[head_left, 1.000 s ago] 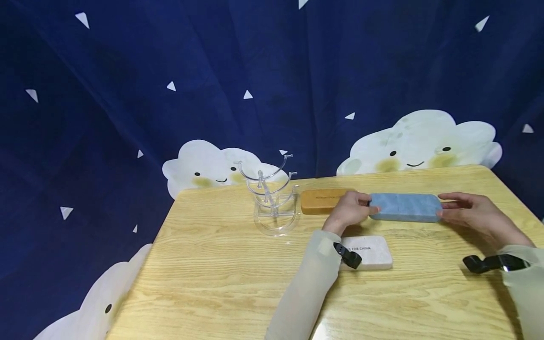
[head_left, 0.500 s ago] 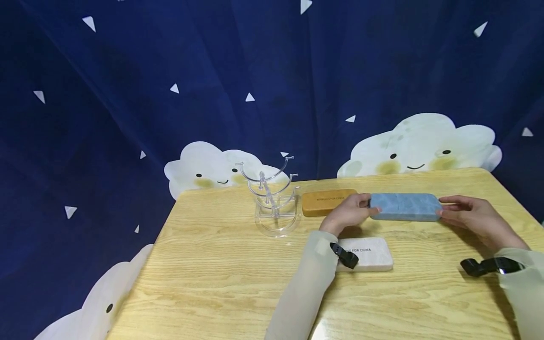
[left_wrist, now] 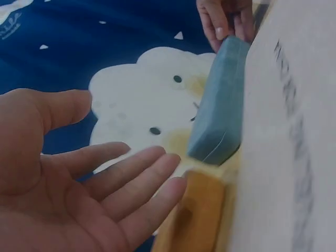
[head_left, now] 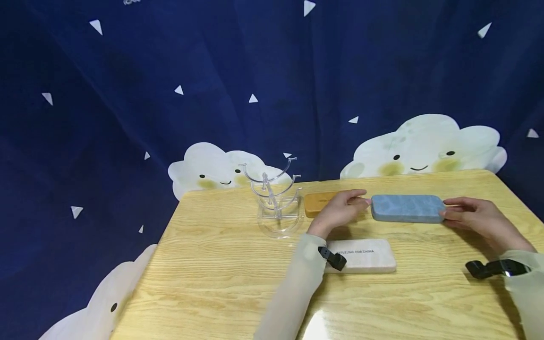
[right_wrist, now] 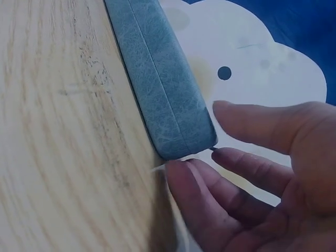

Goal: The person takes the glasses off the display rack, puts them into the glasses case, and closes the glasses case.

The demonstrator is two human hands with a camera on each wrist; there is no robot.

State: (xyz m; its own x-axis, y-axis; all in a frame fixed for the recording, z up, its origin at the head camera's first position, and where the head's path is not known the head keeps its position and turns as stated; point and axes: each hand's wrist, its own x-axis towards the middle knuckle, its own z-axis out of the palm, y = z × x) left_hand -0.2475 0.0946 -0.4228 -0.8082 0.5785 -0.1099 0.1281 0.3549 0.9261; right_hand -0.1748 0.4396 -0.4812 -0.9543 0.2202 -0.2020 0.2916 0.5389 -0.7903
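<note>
A blue glasses case [head_left: 408, 208] lies lengthwise on the table toward the back right. My left hand [head_left: 340, 211] is off its left end, with a small gap between; the left wrist view shows the palm [left_wrist: 79, 210] bare and the fingers spread. At the case's right end is my right hand [head_left: 486, 221], thumb and fingers loosely about the corner, fingertips [right_wrist: 184, 173] at or touching the end face. Behind my left hand sits an orange glasses case [head_left: 316, 204], partly hidden. A white glasses case [head_left: 365, 259] with lettering lies in front, partly covered by my left wrist strap.
A clear plastic tiered stand [head_left: 276, 212] with curved arms stands left of the orange case. The wooden table [head_left: 204, 274] ends at a dark blue curtain [head_left: 272, 71] printed with clouds and triangles.
My left hand has let go of the blue case's left end and drawn back leftward. The right hand stays by the right end; the case has hardly moved.
</note>
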